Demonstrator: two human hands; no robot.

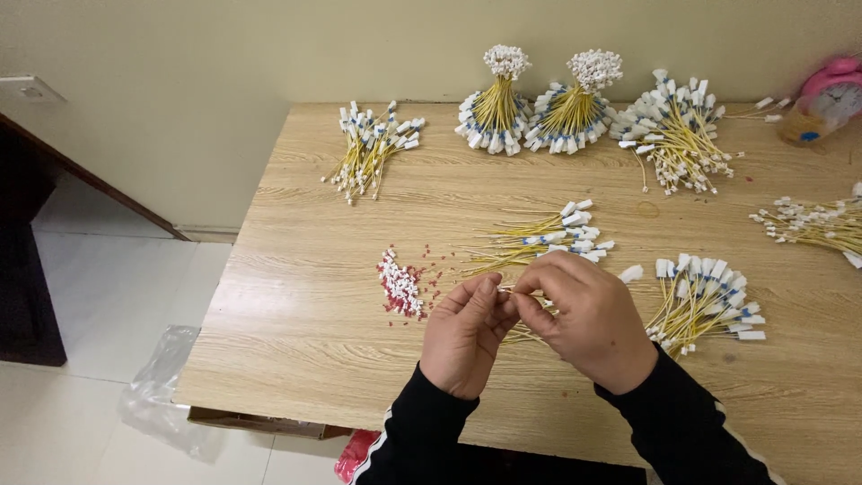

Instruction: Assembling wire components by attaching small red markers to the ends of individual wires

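A thin yellow wire (508,290) is pinched between the fingertips of the left hand (464,334) and the right hand (584,316), which are brought together above the middle of the wooden counter (305,314). The grip of each hand is closed to a fine pinch, thumb against forefinger, and only a short length of the wire is seen between the two. More yellow strands are seen under the hands, though it cannot be told whether they are held or merely lie on the counter. Just left of the left hand, a small heap of red and white connector pieces (399,285) is spread on the wood, with loose red bits scattered around it. Just behind the hands a flat bundle of yellow wires with white ends (552,237) is laid, and near the right hand a fanned bundle (705,301) of the same kind is placed. At the far edge, by the wall, two upright tied bunches (498,108) (579,103) are stood side by side, with a loose pile (678,130) to their right and another pile (370,148) well apart to their left. A further bundle (813,223) is laid at the right edge, and a pink alarm clock (831,94) is seen in the far right corner. Black sleeves (422,431) are worn on both arms.
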